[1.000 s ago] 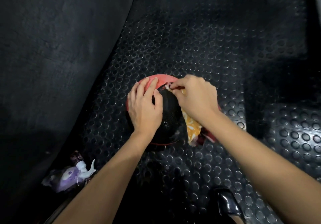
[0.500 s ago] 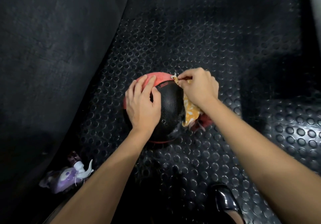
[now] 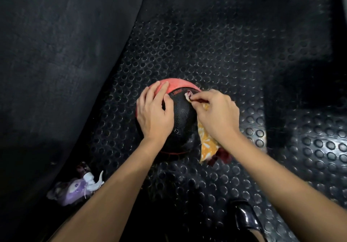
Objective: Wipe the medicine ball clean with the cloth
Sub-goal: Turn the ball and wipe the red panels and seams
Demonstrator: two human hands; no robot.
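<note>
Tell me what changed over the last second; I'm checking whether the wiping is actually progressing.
The right hand, pinching the cloth, slid its fingertips along the seam between the red and black parts of the medicine ball, toward the right edge and partly back. The view shifted slightly. Unchanged: the left hand rests flat on the ball, steadying it; the spray bottle lies on the studded mat.

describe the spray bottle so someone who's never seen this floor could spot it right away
Start at the red and black medicine ball in the middle of the studded rubber floor mat, then look toward the lower left, beside the left forearm. The spray bottle lies on its side there, at the mat's edge. It is the only pale thing around: purple body, white trigger head.
</note>
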